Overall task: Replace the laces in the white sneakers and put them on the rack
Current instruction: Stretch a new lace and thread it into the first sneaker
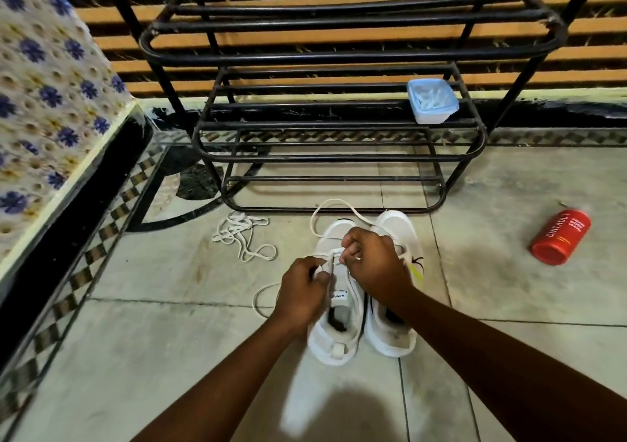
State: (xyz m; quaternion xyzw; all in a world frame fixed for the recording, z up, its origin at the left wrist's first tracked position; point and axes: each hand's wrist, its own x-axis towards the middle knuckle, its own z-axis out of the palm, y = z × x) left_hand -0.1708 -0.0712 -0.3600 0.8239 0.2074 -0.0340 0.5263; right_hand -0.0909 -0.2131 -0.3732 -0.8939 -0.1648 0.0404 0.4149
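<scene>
— Two white mesh sneakers: the left white sneaker (334,326) and the right white sneaker (395,306), side by side on the pale tiled floor (509,306), just in front of the black metal-bar shoe rack (339,129). Not on the rack yet.

— And the lacing?

— Only begun, by the look of it. Left hand (302,301) pinching the flat white lace (325,211) by the top holes of the left sneaker. Right hand (373,258) curled tight around another bit of the same lace, right above. Long loop of lace lying loose past the toes, another loop on the floor beside the left hand.

— The other shoe?

— Mostly hidden under the right arm. Hard to tell if laced. A black mark and a yellow patch on its side.

— That white heap on the floor?

— A tangled pile of soft white laces (242,234), well apart from the shoes. Old or new, hard to say.

— Anything else?

— A small clear plastic box with a blue lid (432,100) on a rack shelf. A shiny red round can (561,236) lying on its side, off to the right. A flowery blue-and-yellow cloth (51,102) on the left.

— So, lots left?

— Probably. Threading, tying, then both shoes up on the hard bars.
</scene>
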